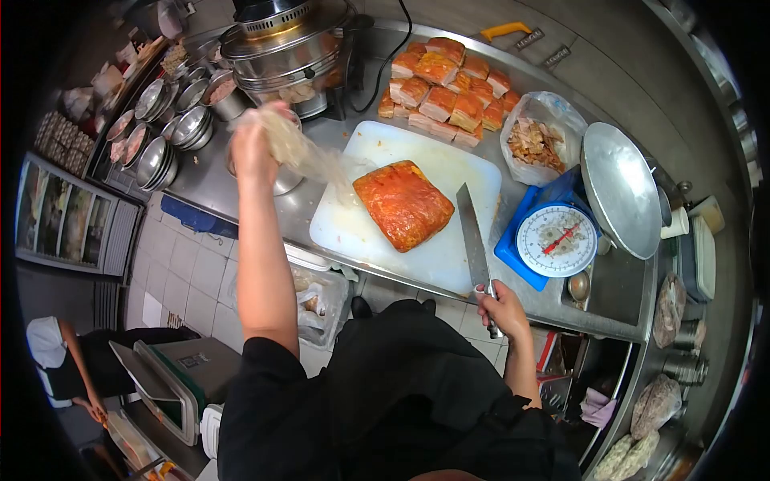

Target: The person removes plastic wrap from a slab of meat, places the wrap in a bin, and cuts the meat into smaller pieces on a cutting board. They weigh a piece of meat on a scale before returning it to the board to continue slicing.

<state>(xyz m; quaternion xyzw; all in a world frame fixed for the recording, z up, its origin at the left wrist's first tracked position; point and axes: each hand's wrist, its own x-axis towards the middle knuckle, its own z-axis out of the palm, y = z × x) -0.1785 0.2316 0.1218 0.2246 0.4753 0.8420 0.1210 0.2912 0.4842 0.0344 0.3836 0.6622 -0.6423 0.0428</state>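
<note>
A slab of browned roast pork lies skin side up on the white cutting board. My left hand, raised left of the board, is closed on a translucent plastic bag. Motion blurs both, and the bag's loose end trails towards the pork's left edge. At the counter's front edge, my right hand is wrapped round the handle of a long knife. Its broad blade points away from me over the board's right side, apart from the pork.
Several cut pork blocks are stacked behind the board. To the right stand a bag of meat scraps and a blue dial scale with a metal pan. Metal bowls crowd the left. Another person is at lower left.
</note>
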